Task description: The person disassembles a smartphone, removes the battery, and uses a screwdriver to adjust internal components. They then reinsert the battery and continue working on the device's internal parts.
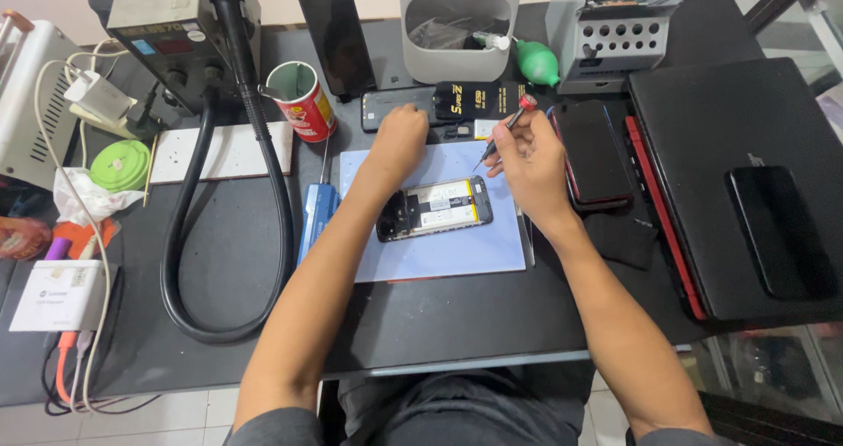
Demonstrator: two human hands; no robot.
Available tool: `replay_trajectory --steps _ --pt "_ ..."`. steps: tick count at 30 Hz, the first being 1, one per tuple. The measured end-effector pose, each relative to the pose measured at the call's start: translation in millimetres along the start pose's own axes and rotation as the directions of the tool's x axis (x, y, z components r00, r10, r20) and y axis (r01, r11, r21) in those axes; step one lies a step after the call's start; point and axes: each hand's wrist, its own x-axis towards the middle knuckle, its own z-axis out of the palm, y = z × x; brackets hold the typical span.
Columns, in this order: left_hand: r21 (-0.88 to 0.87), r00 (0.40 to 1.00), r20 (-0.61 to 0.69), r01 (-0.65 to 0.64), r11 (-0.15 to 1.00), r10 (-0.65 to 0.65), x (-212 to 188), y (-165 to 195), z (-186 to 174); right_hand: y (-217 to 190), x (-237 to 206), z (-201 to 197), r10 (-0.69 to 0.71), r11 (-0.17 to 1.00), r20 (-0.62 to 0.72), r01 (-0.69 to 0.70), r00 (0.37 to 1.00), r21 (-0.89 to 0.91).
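An opened phone (435, 209) with its back removed lies on a pale blue mat (439, 253), showing its battery and board. My right hand (527, 161) holds a small screwdriver (507, 128) with a red cap, its tip pointing down toward the phone's upper right corner. My left hand (399, 139) rests fist-like at the mat's far edge, just beyond the phone, touching a dark phone part (395, 108) behind it. Whether it grips anything is hidden.
A hot-air station (180, 29) with a thick black hose (263, 156) stands far left. A red can (303, 102), a grey tool holder (606, 33), a green blower (536, 61), a red-edged phone (593, 152) and a black laptop (702, 147) with a phone (781, 231) on it surround the mat.
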Motion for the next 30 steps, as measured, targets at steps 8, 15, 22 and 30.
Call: replay_trajectory --steps 8,15,22,30 --pt "-0.164 0.999 0.040 0.003 0.986 0.004 -52.7 -0.2 -56.3 -4.1 -1.3 0.7 -0.022 1.000 -0.029 0.022 0.999 0.012" --pt "-0.175 0.998 0.062 0.014 0.984 -0.003 -64.6 3.0 -68.2 -6.5 -1.3 1.9 -0.007 1.000 -0.033 0.007 0.999 0.005" --pt "-0.219 0.997 0.066 0.063 0.974 -0.050 -57.2 0.1 -74.5 -7.5 -1.5 1.3 -0.020 1.000 -0.032 0.020 0.999 -0.007" --pt "-0.319 0.977 0.127 0.202 0.926 -0.169 -36.1 -13.3 -82.9 -9.9 -1.6 1.0 -0.017 1.000 -0.033 0.017 0.999 0.001"
